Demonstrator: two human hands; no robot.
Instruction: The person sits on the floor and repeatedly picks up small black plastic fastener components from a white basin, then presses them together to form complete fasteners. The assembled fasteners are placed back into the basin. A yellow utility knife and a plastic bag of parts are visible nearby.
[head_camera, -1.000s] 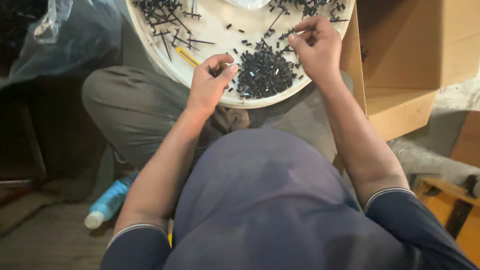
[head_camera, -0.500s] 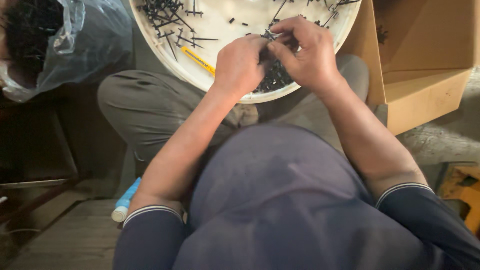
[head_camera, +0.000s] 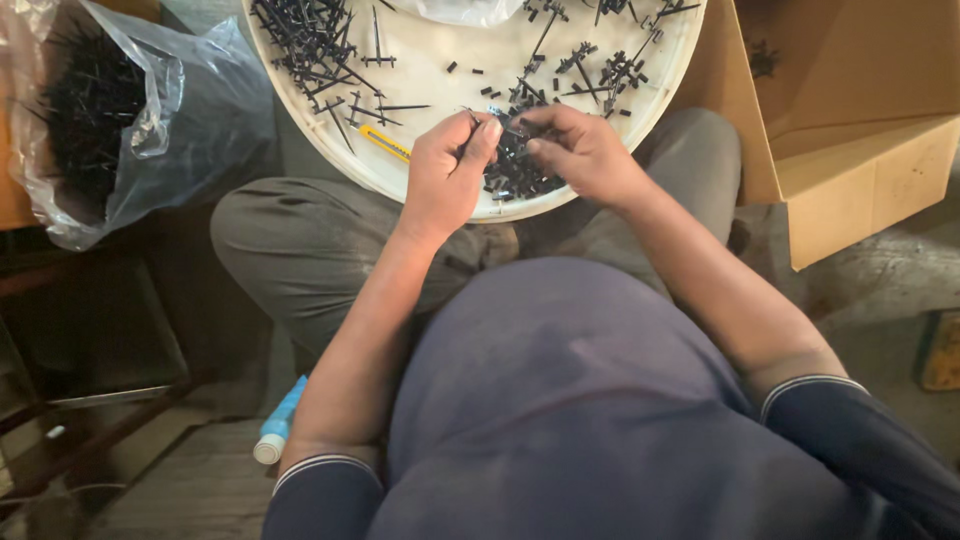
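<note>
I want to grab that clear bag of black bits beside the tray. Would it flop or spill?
The plastic bag looks thin and crinkled, so it would probably sag. Its top gapes open, so the black sticks might spill if it is tipped. The sticks look thin and pointed, so they could poke through.

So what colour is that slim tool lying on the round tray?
Yellow: the slim tool shows on the pale tray in the head view.

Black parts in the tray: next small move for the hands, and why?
Probably press the two pieces together. The left hand and right hand meet fingertip to fingertip over the pile at the white tray's near rim, each pinching a small black part; exact fit is too small to tell.
</note>
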